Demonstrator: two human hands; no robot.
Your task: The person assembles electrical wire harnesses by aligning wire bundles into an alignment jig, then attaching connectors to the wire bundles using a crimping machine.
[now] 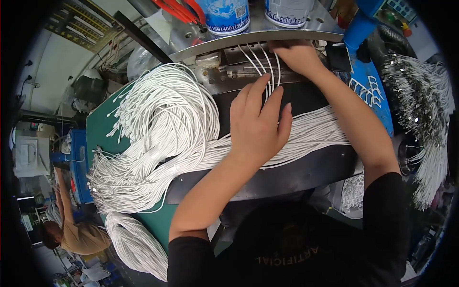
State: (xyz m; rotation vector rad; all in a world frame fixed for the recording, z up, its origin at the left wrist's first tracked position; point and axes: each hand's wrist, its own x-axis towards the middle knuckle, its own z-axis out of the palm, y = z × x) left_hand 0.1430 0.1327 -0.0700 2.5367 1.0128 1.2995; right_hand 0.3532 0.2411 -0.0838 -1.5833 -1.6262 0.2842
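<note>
Several white cables (255, 58) run from under the curved metal edge of a machine down to my left hand (256, 119). There they draw together between its bent fingers, and the thumb stands apart from them. My right hand (297, 56) reaches in at the metal edge, beside the upper ends of these cables. Its fingertips are hidden there, so what they touch does not show. Below both hands, a thick bundle of white cables (306, 136) lies across a black surface (315, 167). It continues leftward into a large looped heap (177, 110) with small end fittings.
A green tabletop (100, 125) carries the heap, and another cable bundle (136, 244) hangs at lower left. Blue-and-white cans (222, 16) and red-handled pliers (179, 10) stand behind the metal edge. More cables with metal ends (420, 115) hang at right. A person (79, 234) works at far left.
</note>
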